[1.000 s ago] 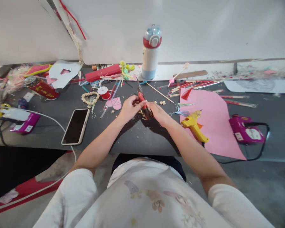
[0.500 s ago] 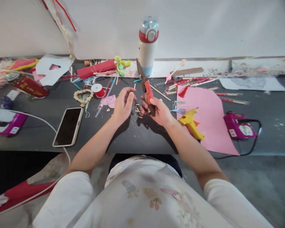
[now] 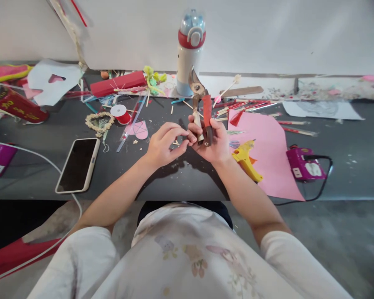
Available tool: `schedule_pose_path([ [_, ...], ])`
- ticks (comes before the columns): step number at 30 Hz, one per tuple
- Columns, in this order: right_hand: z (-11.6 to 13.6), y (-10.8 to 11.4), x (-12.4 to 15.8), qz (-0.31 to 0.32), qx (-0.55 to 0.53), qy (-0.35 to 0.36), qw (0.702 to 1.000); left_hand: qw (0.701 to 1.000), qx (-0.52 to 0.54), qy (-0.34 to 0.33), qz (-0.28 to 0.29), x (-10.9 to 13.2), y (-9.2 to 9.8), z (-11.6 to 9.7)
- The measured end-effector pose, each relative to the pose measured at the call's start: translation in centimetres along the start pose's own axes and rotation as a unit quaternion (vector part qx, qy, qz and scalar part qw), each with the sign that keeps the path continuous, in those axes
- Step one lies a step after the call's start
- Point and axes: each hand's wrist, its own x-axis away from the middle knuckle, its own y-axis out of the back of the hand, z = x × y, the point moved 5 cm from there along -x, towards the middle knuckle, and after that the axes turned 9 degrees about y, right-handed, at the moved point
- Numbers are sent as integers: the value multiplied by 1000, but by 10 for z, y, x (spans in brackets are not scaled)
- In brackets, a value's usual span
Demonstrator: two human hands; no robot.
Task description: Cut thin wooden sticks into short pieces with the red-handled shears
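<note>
My right hand [image 3: 217,145] grips a pair of pruning shears [image 3: 207,110] upright, blades pointing away from me and slightly parted. One handle is red; the other looks pale and worn. My left hand [image 3: 163,145] is closed, thumb and forefinger drawn together against the right fingertips beside the handles. Whatever may be between those fingertips is too small to make out. Short cut bits of stick [image 3: 176,143] lie on the dark table under the hands.
A bottle [image 3: 188,62] stands behind the shears. To the left are a phone [image 3: 78,165], a thread spool [image 3: 121,114] and a heart-shaped beaded piece [image 3: 99,123]. On the right, a yellow glue gun [image 3: 246,160] rests on pink paper [image 3: 271,153], near a purple power box [image 3: 305,164].
The shears have turned more upright and their blades and both handles now show spread. My left hand has moved right, its fingertips meeting the right hand's. The view has shifted slightly.
</note>
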Motion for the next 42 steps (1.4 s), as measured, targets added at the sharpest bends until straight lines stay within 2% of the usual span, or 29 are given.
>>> schedule_pose_path([
  [5,-2,1,-1,7,0,-2,1000,999,9,36,-13,1,-3,-1],
  [15,-4,0,0,9,11,-12,1000,999,53,11,-7,-1,-1,-4],
  [27,-7,2,-1,-3,18,-5,1000,1000,-19,12,16,1,-1,-1],
  [33,-7,3,-2,-16,9,8,1000,999,23,44,-13,-2,0,-2],
  [38,-3,2,-2,-39,33,44,998,995,44,87,-7,-6,0,1],
  [42,-2,0,-3,-26,32,84,996,985,83,149,-4,-4,-2,8],
])
